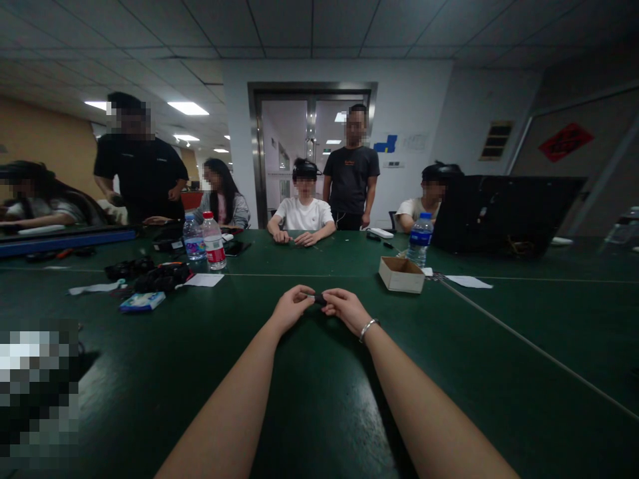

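Both my arms stretch out over a dark green table. My left hand and my right hand meet at the middle, fingers closed in a pinch on a small black object held between them just above the tabletop. What the object is I cannot make out. A silver bracelet circles my right wrist.
An open cardboard box sits to the right, a blue-labelled bottle behind it. Two bottles, black gear and papers lie left. An open laptop stands far right. Several other people sit or stand across the table.
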A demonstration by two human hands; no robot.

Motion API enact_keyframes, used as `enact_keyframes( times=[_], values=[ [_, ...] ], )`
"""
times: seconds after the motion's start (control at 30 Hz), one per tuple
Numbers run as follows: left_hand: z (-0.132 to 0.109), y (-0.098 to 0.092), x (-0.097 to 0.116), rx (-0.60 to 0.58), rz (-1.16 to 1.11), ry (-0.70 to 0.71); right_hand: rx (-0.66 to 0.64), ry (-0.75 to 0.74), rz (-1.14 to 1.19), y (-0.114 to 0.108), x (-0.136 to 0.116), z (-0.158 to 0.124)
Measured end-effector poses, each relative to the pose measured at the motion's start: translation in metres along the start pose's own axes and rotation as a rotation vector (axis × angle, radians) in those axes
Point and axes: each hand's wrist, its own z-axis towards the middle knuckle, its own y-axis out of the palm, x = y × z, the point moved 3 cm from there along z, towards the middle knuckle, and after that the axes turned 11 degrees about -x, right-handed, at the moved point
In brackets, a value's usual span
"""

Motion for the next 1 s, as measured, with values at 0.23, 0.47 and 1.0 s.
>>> enact_keyframes(
  times=[0.23,0.47,1.0],
  values=[
    [0.007,0.001,-0.010,0.018,-0.028,-0.021,0.009,-0.006,-0.008,-0.002,0.003,0.002],
    [0.001,0.003,-0.008,0.076,-0.034,0.052,0.001,-0.013,0.001,-0.002,0.003,-0.003],
    [-0.005,0.003,-0.002,0.053,-0.027,-0.044,0.016,-0.014,-0.030,0.001,0.001,-0.006]
  ],
)
